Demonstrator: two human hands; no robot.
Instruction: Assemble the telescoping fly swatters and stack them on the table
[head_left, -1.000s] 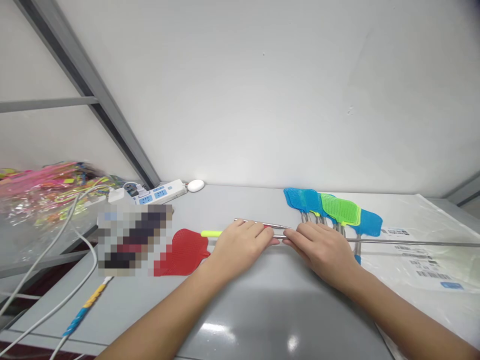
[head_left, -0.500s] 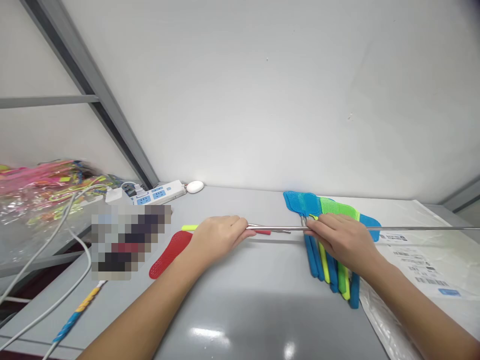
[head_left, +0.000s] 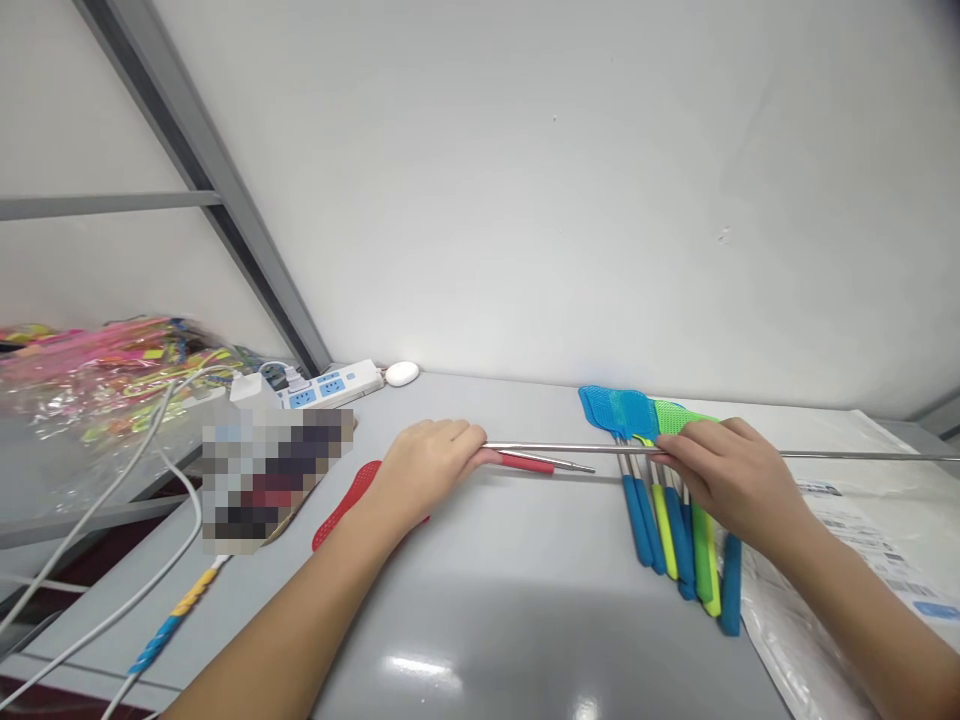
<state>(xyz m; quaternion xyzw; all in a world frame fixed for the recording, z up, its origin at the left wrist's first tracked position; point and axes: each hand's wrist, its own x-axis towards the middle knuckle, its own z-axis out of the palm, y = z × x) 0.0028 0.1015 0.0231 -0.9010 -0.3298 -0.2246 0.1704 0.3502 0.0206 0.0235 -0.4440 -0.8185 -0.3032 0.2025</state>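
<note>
left fingers: the left hand (head_left: 435,465), palm down, curled around one part of a long, thin, silvery metal rod (head_left: 570,447); the left end is not visible.
right fingers: the right hand (head_left: 731,475), palm down, thumb and fingertips closed on the same rod farther along.
rod: between and through both hands, above the glossy grey table (head_left: 525,590); long axis left to right, roughly parallel to the table's far edge; the right hand is nearer the stretch that leaves view on the right.
red handle: slim red tube (head_left: 529,463), just below the rod beside the left fingertips, a tapered silvery metal shaft (head_left: 576,466) alongside; held or resting, cannot tell.
red head: flat, perforated red plastic swatter head (head_left: 346,503), left of the left hand, partly hidden by it.
fan of swatters: blue mesh heads (head_left: 619,410) and a green mesh head (head_left: 679,415) toward the far edge, blue and yellow-green handles (head_left: 637,520) toward the near edge; partly behind the right hand.
right side: white plastic mailing bag (head_left: 769,600), printed, under the right forearm.
far left corner: white power strip (head_left: 360,383) with blue sockets, smooth white oval object (head_left: 402,373) beside it.
</note>
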